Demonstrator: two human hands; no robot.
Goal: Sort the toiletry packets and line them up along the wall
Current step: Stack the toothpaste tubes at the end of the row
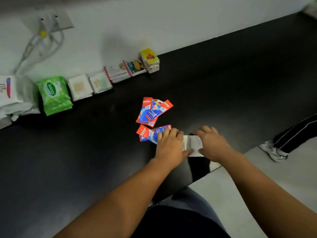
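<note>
- Fingers [205, 130] of the right hand [213, 144] are seen curled over the far edge of a white packet [192, 144], with the thumb at its near edge — the packet is grasped and lies flat on the black table [68, 160].
- Fingers [167, 133] of the left hand [169, 145] are laid bent upon the near toothpaste sachets [148, 133], and the thumb touches the white packet's near left corner. Whether these sachets are gripped or only pressed cannot be told.
- The white packet is located between both hands, near the table's front edge and well apart from the wall [171, 23].
- A second heap, the far toothpaste sachets [151, 109], is noted just beyond the near one, fanned and overlapping.
- Along the wall a row is recorded, left to right: white Dove packets [10, 93], green Sanicare wipes [54, 95], white square packets [79, 87] in two stacks, pink-edged packets [117, 73], a pictured sachet [135, 67] and a yellow-topped stack [150, 60].
- A wall socket [51, 19] with grey cables [34, 43] is noted above the row's left end.
- A dark trouser leg [296, 131] and a shoe [273, 150] of another person are seen at the right — on the floor.
</note>
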